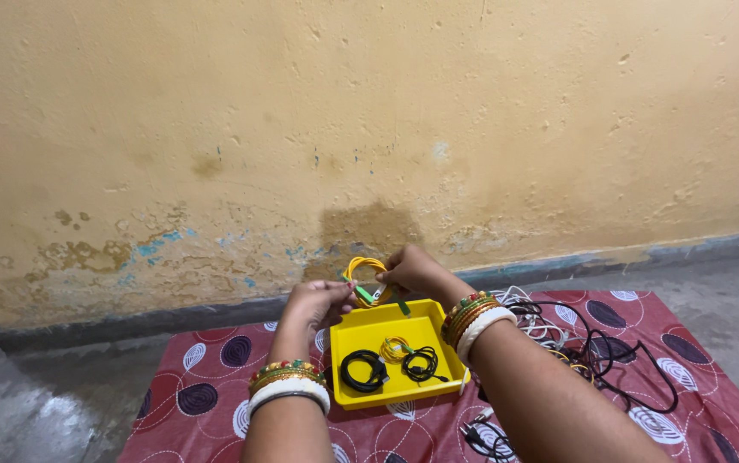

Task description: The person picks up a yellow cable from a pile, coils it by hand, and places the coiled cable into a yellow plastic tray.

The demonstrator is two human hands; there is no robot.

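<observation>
**Now: both my hands hold a coiled yellow cable above a yellow tray**

Seen from my own head, looking down, my two forearms reach forward over a red cloth patterned with white and dark leaf shapes, spread on a grey floor. Each wrist wears a stack of bangles, white, gold, red and green.

My left hand and right hand meet in the air, just above the far edge of a shallow yellow tray. Between them I hold a small coil of yellow cable. My left grip is narrow, fingertips pinched on the near side of the coil where a green tie shows. My right grip is closed on the coil's far side, and a second bit of green hangs just below that hand.

Inside the tray lie three more coils: a black one to my left, a small yellow one in the middle, and another black one to my right, close together.

To the right of the tray, a loose tangle of black and white cables sprawls across the cloth. Behind everything rises a worn yellow wall with flaking patches of blue near its base.
</observation>
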